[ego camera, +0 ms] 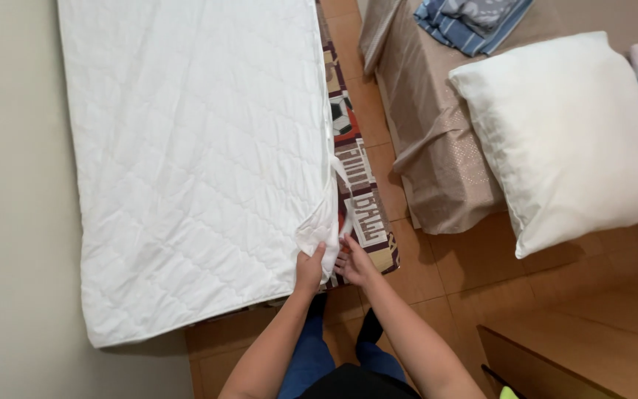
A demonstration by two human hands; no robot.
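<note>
Pad (193, 148) corner pinched by left hand (309, 269), right hand (354, 264) curled just beside, long axis running away.

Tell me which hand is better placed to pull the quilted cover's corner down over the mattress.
Probably the left hand: it already pinches the white quilted mattress cover at its bunched corner. The right hand rests beside it against the patterned mattress edge, fingers under the loose strap.

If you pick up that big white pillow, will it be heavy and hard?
Probably not. The white pillow looks puffy and rounded, so it is likely light for its size. Its cover shows soft wrinkles, so it would probably squash and sag when lifted. It overhangs the brown covered bed, so a push might slide it off.
</note>
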